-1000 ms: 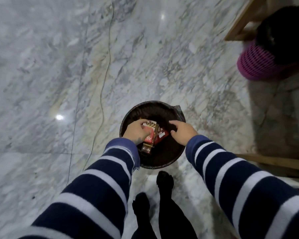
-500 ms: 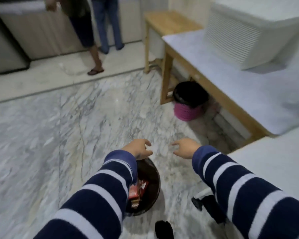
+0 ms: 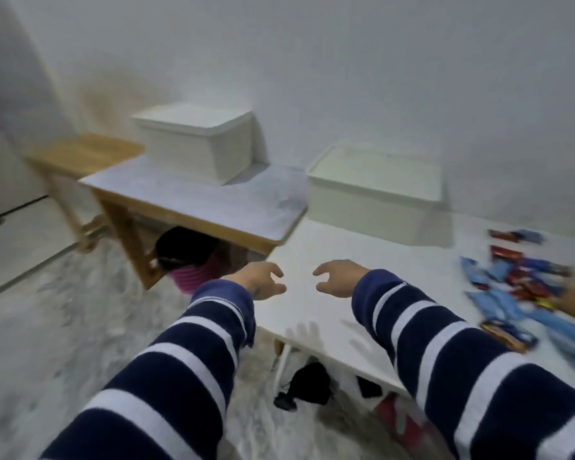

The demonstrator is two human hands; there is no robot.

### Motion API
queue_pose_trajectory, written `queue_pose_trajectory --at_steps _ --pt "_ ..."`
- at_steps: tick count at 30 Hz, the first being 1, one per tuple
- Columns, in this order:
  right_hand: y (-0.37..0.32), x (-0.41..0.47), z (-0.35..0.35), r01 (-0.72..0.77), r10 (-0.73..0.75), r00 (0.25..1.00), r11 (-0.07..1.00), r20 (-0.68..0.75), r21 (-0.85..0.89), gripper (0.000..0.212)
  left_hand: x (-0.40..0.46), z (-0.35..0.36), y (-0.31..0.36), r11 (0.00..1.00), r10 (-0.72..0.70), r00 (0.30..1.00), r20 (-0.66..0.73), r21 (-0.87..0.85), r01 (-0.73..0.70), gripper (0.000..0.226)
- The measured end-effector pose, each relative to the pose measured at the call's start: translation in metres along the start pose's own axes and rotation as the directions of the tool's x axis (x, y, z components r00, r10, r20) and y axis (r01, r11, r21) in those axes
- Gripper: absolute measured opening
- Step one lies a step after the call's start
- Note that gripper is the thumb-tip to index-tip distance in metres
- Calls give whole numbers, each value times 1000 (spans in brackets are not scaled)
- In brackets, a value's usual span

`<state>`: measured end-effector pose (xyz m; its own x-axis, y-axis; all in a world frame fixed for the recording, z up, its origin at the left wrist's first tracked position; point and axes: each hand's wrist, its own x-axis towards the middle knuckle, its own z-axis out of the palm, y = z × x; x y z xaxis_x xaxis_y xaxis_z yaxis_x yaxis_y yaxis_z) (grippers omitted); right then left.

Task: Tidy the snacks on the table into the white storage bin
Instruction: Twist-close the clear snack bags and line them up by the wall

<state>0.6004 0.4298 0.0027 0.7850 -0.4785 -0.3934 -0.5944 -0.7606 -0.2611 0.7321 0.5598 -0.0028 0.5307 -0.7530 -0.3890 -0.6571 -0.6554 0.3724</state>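
Several snack packets (image 3: 525,287), blue and red, lie scattered at the right end of the white table (image 3: 316,260). A white storage bin (image 3: 375,197) stands at the back of that table against the wall. My left hand (image 3: 263,280) hovers over the table's left edge, fingers loosely curled, holding nothing. My right hand (image 3: 339,277) hovers beside it over the table, fingers also loosely curled and empty. Both hands are well left of the snacks and in front of the bin.
A second white bin (image 3: 196,144) sits on a grey-topped wooden table (image 3: 186,200) to the left. Under that table stands a pink and black basket (image 3: 190,260). A wooden stool (image 3: 83,154) is further left. Dark items lie under the white table.
My view has swung up from the dark bucket on the floor to the tables. Both hands let go of the red snack packs in the bucket and rose, empty, to the white table.
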Motion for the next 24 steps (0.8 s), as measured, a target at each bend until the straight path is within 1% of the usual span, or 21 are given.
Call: queue_pose_trajectory --at_steps 4,7,12,16,20,24 --pt "91 -42 -21 -141 143 988 989 -54 47 47 23 21 100 989 127 991 30 68 -129 44" --pt "159 -76 -32 -218 224 970 974 -93 68 47 37 46 174 969 222 972 73 96 -229 43" --pt "273 -127 -44 -334 339 937 940 -84 74 46 57 96 294 928 346 929 135 98 -360 42" --pt "359 -159 -48 -402 406 911 913 -69 71 42 70 136 382 880 441 878 186 104 -464 44" --pt "427 -185 -52 -432 442 892 895 -96 111 36 83 174 449 846 496 839 224 95 -525 45" --pt "482 -196 -52 -461 482 872 865 -78 197 43 98 205 492 825 529 817 228 86 -558 44"
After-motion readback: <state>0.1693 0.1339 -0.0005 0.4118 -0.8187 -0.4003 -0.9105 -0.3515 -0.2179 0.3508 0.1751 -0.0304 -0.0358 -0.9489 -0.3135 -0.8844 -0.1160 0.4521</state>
